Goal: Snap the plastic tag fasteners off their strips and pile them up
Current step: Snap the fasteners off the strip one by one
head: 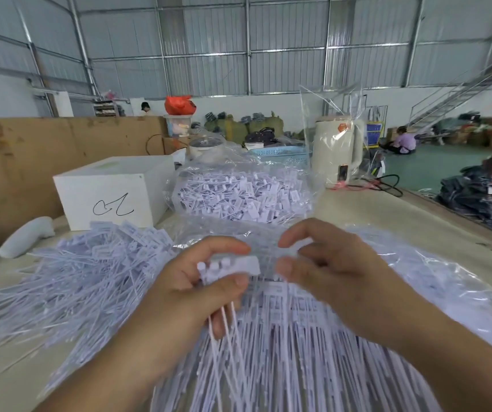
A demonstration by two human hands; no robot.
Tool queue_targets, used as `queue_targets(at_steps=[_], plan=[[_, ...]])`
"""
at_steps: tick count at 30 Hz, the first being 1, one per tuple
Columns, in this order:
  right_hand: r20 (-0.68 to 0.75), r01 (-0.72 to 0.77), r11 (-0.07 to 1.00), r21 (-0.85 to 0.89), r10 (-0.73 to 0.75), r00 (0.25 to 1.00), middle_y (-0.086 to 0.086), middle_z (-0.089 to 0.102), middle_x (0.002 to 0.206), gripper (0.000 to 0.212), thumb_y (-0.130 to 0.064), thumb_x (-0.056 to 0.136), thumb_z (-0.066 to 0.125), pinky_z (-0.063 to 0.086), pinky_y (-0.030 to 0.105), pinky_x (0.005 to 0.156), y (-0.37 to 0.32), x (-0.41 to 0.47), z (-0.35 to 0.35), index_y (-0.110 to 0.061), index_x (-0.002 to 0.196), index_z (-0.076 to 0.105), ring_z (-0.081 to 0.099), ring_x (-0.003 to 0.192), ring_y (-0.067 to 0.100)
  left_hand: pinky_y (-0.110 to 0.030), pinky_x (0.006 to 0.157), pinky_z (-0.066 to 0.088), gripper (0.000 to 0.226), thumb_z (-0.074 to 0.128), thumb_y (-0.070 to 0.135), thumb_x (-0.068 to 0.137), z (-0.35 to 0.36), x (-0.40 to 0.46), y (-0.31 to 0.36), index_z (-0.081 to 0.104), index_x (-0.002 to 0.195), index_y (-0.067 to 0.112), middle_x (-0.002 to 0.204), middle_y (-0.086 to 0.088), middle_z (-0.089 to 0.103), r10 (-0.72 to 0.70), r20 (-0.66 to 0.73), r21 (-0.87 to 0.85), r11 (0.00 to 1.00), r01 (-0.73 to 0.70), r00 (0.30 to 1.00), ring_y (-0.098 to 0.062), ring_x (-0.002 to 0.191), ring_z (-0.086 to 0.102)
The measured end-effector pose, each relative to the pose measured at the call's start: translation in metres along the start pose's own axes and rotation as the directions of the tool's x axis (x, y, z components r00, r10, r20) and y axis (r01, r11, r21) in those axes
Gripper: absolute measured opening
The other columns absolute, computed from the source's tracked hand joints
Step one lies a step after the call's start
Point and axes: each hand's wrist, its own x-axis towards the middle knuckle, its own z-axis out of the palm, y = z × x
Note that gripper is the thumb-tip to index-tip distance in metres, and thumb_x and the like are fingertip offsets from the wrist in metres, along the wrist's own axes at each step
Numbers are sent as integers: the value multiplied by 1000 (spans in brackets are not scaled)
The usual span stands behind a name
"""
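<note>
Near edge: strips of white tag fasteners [292, 361] lie fanned out on clear plastic sheeting [453, 295], tails pointing toward the viewer. Left hand [206, 289] grips a small bunch of snapped-off fasteners [233, 267], heads between thumb and fingers, thin tails hanging down past the palm. Right hand [328, 263] just beside it, thumb and forefinger curled and slightly apart, pinching nothing that can be made out; blurred.

Left of the hands, a loose pile of separated fasteners [90, 266] spread on the pale worktop [387, 212]. A white rounded object [27, 236] lies at the pile's far left, type unclear.

Further back: white box [114, 190] with a black scribble on its front; right of it a clear bag full of fasteners [239, 194]. Behind that a blue plastic basket [280, 154], a cream electric kettle [335, 150] partly wrapped in clear film, cables near its base. Brown cardboard sheet [30, 150] stands along the far left edge.

Room: warehouse with corrugated metal walls [215, 46] and steel framing, green floor [435, 165], metal staircase [459, 93] far right. A person in purple [404, 142] sits on the floor; dark clothing piles [477, 191] at right; orange bag [179, 104] on a container.
</note>
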Motion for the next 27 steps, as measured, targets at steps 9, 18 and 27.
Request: queue_targets(at_steps=[9,18,27], plan=[[203,52,995,-80,-34,979,-17,56,65,59,-58,78,61,37,11,59,3,-1,17,-51,131,35,52,58,-4,-18,44,41,41,61,5,73,2,-5,7,71,103,31,58,1,63,-127,380,132,988,82,916,-7,48,58],[225,108,902,-418,-12,974,-8,47,58,39,-63,87,55,31,25,53,-3,0,3,-25,78,58,42,51,7,-21,44,36,14,68,21,63,-1,-1,2,71,77,19,56,-5,57,-119,350,-75,985,155,929,-10,48,55],[54,172,880,-443,-166,985,-18,65,92,31,-47,88,57,54,28,73,-3,-4,3,-30,114,63,63,89,0,-18,51,44,17,77,34,65,0,3,-4,69,68,19,62,1,57,-33,171,-9,999,35,985,-9,53,52]])
